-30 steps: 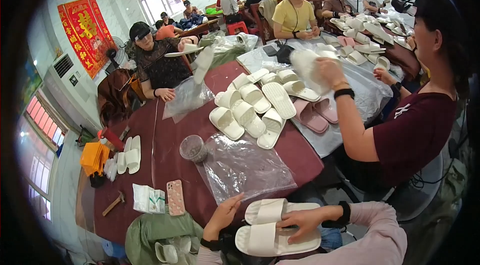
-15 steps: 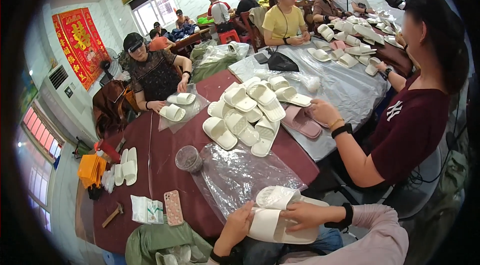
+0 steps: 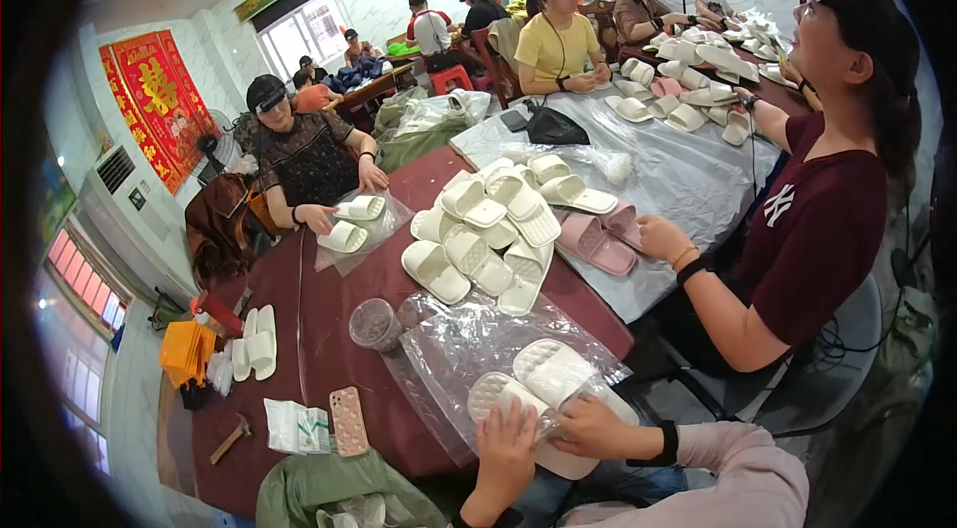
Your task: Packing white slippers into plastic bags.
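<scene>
A pair of white slide slippers (image 3: 554, 373) sits low at the front of the table, toe ends under a clear plastic bag (image 3: 439, 341). The bag spreads flat over the tabletop beyond them. My left hand (image 3: 506, 453) lies on the left slipper's strap, with its fingers apart. Over the heel side, my right hand (image 3: 590, 428) has curled fingers at the bag's edge, beside the right slipper. The fingertips of the right hand are partly hidden. Past the bag rises a heap of white slippers (image 3: 488, 239).
Pink slippers (image 3: 598, 241) lie right of the heap, close to a co-worker's hand (image 3: 663, 239). A round clear tub (image 3: 375, 325), a phone (image 3: 349, 420), a white packet (image 3: 296, 426) and a hammer (image 3: 231, 438) lie to the left. Across the table, another person handles bagged slippers (image 3: 344, 237).
The slippers have moved forward, toe ends now under the bag film. My left hand has shifted from the slipper's side onto its strap. A second pink slipper shows at the co-worker's hand.
</scene>
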Demonstrator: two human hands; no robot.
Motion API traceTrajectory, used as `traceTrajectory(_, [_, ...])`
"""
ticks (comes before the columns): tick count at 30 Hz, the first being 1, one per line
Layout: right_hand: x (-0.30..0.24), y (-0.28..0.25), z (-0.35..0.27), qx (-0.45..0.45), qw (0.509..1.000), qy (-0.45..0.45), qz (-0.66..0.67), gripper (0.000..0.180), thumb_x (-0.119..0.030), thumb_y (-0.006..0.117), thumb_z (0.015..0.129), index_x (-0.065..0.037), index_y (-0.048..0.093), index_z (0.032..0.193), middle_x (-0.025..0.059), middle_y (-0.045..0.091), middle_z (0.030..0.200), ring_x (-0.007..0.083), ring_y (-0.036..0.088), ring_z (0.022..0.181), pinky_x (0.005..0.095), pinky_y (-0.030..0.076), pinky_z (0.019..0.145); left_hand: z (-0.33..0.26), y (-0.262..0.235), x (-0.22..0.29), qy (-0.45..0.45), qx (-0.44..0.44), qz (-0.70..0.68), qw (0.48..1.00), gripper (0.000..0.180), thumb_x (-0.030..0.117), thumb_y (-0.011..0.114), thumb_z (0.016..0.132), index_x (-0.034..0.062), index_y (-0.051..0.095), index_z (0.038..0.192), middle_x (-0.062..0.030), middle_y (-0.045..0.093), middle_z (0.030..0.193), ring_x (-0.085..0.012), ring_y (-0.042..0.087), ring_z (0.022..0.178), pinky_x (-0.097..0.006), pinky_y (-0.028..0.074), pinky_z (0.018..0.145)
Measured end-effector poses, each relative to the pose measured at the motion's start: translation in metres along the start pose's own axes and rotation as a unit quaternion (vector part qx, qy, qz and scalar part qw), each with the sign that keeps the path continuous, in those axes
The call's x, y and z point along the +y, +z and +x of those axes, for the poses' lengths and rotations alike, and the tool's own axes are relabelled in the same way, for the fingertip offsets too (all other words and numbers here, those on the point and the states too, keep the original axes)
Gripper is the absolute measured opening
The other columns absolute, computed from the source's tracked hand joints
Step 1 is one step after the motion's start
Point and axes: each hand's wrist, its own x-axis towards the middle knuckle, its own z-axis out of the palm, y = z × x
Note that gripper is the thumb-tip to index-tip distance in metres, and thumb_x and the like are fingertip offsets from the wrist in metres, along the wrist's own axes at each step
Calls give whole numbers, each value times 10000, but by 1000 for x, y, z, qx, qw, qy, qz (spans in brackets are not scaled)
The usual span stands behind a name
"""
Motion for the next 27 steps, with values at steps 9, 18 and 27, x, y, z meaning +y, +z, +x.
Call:
traceTrajectory(9, [3,18,29,84,995,60,-18,417,-260,603,766,-65,560,1132,138,553,866,317,553,838,411,428,755,-1,-6,23,68,-4,-34,997,485,203,575,836,133,484,1308,-128,397,1390,-432,377,1227,-597,336,931])
traceTrajectory(18, [10,23,75,139,981,130,-33,388,-281,581,836,-55,536,1149,172,568,844,339,563,836,437,425,804,-11,-21,36,114,-3,-141,983,441,57,556,830,54,506,1269,-145,410,1377,-415,382,1240,-509,321,992])
traceTrajectory(27, [16,29,99,142,977,160,3,357,-268,617,806,-39,540,1069,177,549,826,358,541,812,441,426,724,-6,-35,7,87,72,-94,989,351,14,575,762,39,590,1113,-95,626,1113,-289,599,1012,-374,480,854])
